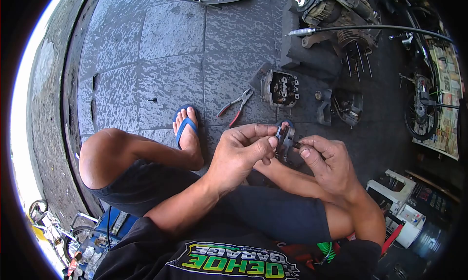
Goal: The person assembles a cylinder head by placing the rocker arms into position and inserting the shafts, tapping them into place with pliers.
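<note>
In front of my knees I hold up a small metal engine part (288, 134), dark with a shiny rounded piece on it. My left hand (239, 151) pinches its left side between thumb and fingers. From the other side, the closed fingertips of my right hand (329, 163) grip a short dark stub (296, 144) at the part's lower right; I cannot tell whether it is a separate piece. Just beyond my hands a cylinder head (281, 88) lies on the floor, its inside facing up. Red-handled pliers (236, 107) lie to its left.
A dark metal housing (346, 107) sits right of the cylinder head. Farther back, a larger engine assembly (341, 17) rests on a dark block (307, 56), with a cable (380, 27) across it. A small bolt (152, 100) lies on the floor tiles (170, 31). A motorcycle (421, 102) stands at right.
</note>
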Available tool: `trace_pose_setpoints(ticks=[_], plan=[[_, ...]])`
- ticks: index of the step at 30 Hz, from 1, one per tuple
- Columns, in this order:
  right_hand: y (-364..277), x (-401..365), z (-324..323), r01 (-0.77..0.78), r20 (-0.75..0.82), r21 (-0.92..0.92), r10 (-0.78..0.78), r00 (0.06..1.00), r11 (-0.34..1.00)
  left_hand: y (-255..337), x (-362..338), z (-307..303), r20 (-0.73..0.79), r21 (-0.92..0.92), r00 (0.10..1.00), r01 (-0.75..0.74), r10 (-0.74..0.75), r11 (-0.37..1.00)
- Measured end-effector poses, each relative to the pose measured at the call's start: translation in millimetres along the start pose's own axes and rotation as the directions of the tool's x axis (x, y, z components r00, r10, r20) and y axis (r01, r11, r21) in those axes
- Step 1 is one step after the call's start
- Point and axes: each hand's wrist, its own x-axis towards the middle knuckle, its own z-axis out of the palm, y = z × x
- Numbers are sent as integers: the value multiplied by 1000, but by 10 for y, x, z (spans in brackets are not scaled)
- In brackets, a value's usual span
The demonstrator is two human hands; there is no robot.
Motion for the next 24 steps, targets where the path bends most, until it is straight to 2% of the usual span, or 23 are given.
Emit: trace_pose_setpoints(ticks=[3,5,7,11,13,18,19,24], plan=[[-2,-1,-6,5,13,13,-5,1000,1000,18,27,-24,-17,18,1000,12,-12,1000],[0,-3,-2,-9,23,27,8,1000,1000,60,32,-35,31,0,996,87,-87,996],[14,-4,10,39,5,10,-39,999,999,81,45,-41,45,18,994,103,-104,995],[8,1,11,-4,26,9,4,1000,1000,113,67,-64,73,36,982,173,-175,984],[103,-1,69,88,-47,31,-86,995,996,97,86,-78,74,57,981,176,-180,983],[-7,-10,-4,23,16,26,-24,1000,999,96,92,-89,104,-10,961,259,-257,966],[-22,-10,-24,-7,55,0,7,998,1000,87,94,-96,104,-9,960,261,-259,965],[14,-25,-34,-12,59,9,12,998,1000,76,87,-108,120,46,963,239,-243,970]])
